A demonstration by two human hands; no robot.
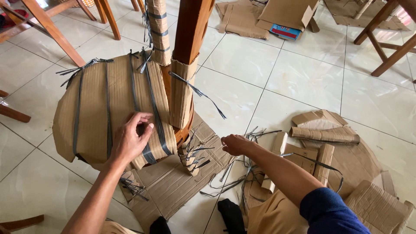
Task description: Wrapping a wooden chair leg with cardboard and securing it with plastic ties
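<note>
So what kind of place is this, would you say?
Probably a room where new wooden furniture gets unpacked. The left hand rests on a cardboard-wrapped chair seat bound with grey straps, torn cardboard scraps litter the white tiled floor, and other wooden chair legs stand around.

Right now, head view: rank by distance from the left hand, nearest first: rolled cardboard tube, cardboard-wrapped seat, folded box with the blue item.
From the left hand:
1. cardboard-wrapped seat, directly under the fingers, touching.
2. rolled cardboard tube, lying on the floor far to the right.
3. folded box with the blue item, top of frame, across the tiles.
</note>
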